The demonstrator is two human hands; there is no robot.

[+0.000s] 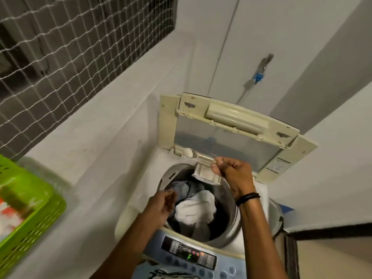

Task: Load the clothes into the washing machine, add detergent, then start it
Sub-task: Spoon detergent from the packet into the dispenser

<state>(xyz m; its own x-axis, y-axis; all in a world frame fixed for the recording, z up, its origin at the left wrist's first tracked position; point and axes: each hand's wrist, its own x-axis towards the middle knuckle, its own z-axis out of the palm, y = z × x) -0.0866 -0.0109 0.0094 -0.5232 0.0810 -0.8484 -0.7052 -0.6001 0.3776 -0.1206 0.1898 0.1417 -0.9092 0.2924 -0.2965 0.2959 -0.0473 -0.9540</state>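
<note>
Only green "F" readable on control panel [189, 256]; lid label [278, 165] blurred.

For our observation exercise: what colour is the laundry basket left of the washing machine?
The basket is bright green, seen best in the head view.

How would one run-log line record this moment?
lid open | clothes in drum | right hand grips detergent drawer | left hand over drum
</note>
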